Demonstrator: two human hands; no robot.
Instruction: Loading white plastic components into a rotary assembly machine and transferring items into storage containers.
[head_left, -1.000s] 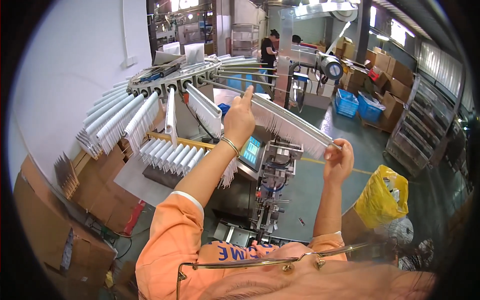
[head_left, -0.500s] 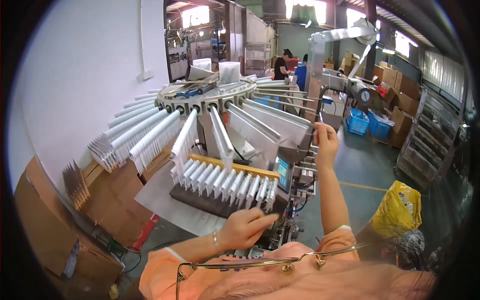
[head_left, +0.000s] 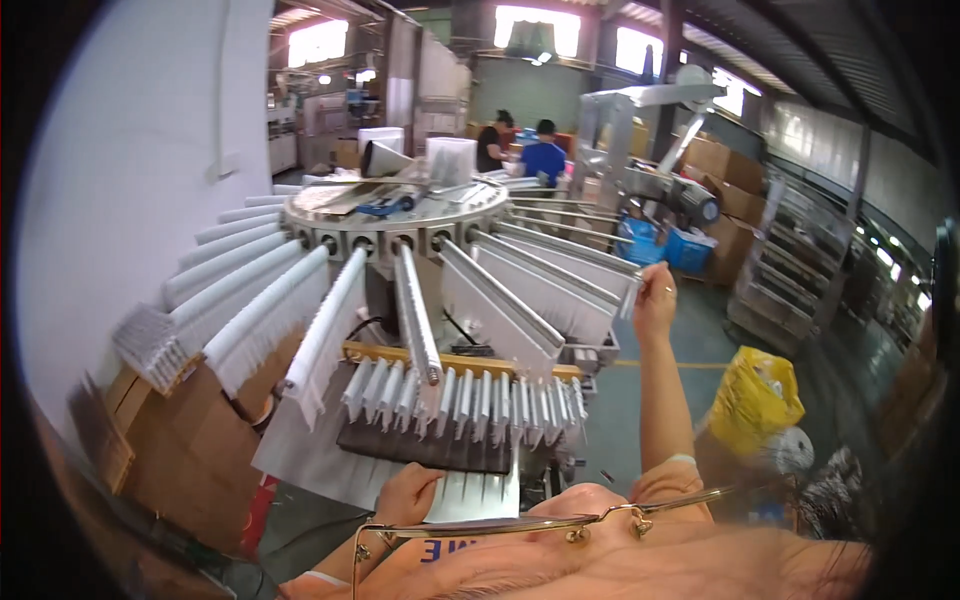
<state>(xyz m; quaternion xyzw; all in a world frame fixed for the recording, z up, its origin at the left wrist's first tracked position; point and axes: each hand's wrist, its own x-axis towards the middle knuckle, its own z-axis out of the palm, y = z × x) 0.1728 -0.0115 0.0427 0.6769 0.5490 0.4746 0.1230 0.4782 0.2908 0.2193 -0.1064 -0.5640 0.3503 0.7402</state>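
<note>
A round carousel machine (head_left: 395,215) spreads many metal arms outward, most of them covered by long white sleeves (head_left: 320,335). My right hand (head_left: 655,296) is raised to the tip of one sleeved arm (head_left: 560,260) on the right and pinches the sleeve's outer end. My left hand (head_left: 405,495) is low, close to my chest, with its fingers curled on the edge of a flat white sleeve (head_left: 475,493) on the stack there. A rack of upright white sleeves (head_left: 465,400) stands just behind that stack, over a dark tray (head_left: 425,450).
Cardboard boxes (head_left: 175,450) stand at lower left against a white wall. A yellow bag (head_left: 755,400) sits on the floor at right, with shelving (head_left: 790,270) and blue crates (head_left: 685,250) beyond. Two people (head_left: 530,150) work at the back. My glasses' rim (head_left: 560,525) crosses the bottom.
My left hand has dropped from a raised carousel arm to the flat sleeve stack near my chest. My right hand has risen to an arm tip. The view has tilted up.
</note>
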